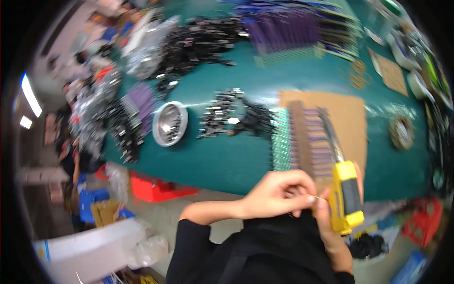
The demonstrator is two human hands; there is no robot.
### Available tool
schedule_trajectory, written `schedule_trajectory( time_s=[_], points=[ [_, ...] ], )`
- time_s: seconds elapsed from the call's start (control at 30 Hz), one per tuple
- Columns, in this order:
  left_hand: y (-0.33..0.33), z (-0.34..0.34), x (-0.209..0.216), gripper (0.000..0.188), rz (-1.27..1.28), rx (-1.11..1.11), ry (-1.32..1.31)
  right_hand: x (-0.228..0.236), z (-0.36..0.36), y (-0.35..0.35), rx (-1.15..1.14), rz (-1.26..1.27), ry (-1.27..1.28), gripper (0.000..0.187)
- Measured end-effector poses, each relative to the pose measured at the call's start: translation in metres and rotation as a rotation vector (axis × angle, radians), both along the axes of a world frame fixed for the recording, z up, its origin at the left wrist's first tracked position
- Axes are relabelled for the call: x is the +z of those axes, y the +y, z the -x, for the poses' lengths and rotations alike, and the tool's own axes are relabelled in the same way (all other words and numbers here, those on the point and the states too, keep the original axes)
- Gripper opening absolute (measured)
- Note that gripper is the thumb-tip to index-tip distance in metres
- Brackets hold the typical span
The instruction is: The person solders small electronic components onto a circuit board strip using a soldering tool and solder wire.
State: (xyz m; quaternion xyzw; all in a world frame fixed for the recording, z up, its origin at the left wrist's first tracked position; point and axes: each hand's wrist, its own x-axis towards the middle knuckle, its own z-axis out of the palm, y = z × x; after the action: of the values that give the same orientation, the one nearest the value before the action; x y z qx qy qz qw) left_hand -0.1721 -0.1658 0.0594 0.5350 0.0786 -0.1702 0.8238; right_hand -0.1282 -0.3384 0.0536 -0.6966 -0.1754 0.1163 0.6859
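In front of my body my two hands meet at the table's near edge. My left hand [286, 194] is closed in a pinch, its thumb and fingertip at a thin pale strand [316, 197] that reaches toward my right thumb. My right hand [325, 222] wraps round a yellow tool [347, 196] with a dark grey grip and a long metal shaft pointing away from me; blur hides its exact kind. Beneath the shaft lies a cardboard sheet [352, 113] bearing a row of purple strips [318, 142], a brown bar [301, 137] and green pieces [281, 142].
Left of the cardboard are small black-and-silver parts [220, 113] and a metal bowl [170, 124]. Farther back lie a black heap [198, 40] and stacked purple strips [283, 31]. A tape roll [401, 132] and yellowish loops [359, 75] are on the right. A red bin [153, 188] stands below the table's edge.
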Motion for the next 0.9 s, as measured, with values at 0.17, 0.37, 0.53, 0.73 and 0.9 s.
schedule_trajectory(
  time_s=[0.17, 0.37, 0.53, 0.73, 0.9],
  points=[
    [-0.017, 0.001, -0.016, 0.012, 0.028, 0.041, -0.132, -0.006, 0.011, -0.013, -0.046, 0.119, 0.091, 0.060],
    [-0.017, 0.007, -0.011, 0.011, -0.079, 0.082, -0.146, 0.028, 0.014, 0.006, -0.017, 0.097, 0.059, 0.033],
    [-0.021, 0.006, -0.013, 0.011, -0.357, 0.159, -0.397, 0.026, 0.005, -0.001, 0.109, 0.162, 0.004, 0.036],
    [-0.009, -0.004, -0.008, 0.010, -0.415, 0.154, -0.393, 0.039, 0.011, 0.000, 0.013, 0.134, 0.014, 0.031],
    [0.060, -0.017, -0.017, 0.008, -1.040, 0.216, -0.499, -0.005, 0.008, -0.022, -0.124, -0.210, 0.381, 0.051]
  ],
)
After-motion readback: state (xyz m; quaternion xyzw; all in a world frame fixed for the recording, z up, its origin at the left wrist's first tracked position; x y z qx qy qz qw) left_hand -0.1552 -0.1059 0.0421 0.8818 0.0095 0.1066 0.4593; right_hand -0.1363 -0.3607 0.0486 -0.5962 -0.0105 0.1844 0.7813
